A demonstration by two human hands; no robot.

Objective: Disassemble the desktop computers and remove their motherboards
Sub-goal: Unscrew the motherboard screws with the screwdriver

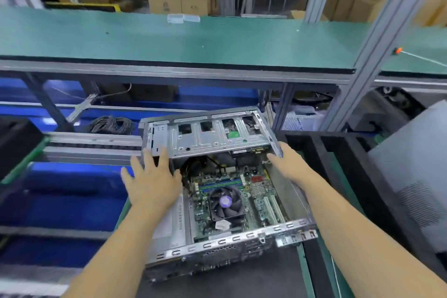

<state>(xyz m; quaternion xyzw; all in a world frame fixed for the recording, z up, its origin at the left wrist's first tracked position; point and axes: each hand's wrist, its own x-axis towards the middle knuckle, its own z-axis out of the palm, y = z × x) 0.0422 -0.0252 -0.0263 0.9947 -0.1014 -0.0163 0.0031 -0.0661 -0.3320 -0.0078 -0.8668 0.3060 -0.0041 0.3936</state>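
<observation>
While the opened desktop computer (227,203) lies flat on the dark mat of the table (242,280) in front of you, its hinged metal drive cage (208,134) stands tilted up at the far end of the case. Your left hand (151,181) is at the cage's left near corner, fingers spread and fairly straight, the fingertips touching the cage's lower edge; that grip is released, not wrapped round anything. Your right hand (290,164) reaches to the cage's right near corner. Its fingers lie against the metal there, but the blur keeps me from telling whether that grip is clenched on the edge or only pressing it.

The motherboard (242,198) sits inside the case, between your two forearms, with the black fan (226,203) of the cooler near its middle and a row of blue memory slots just beyond it. The rear panel of the case faces you. Beyond the computer runs a green shelf (193,38), with cardboard boxes (179,2) behind it.
</observation>
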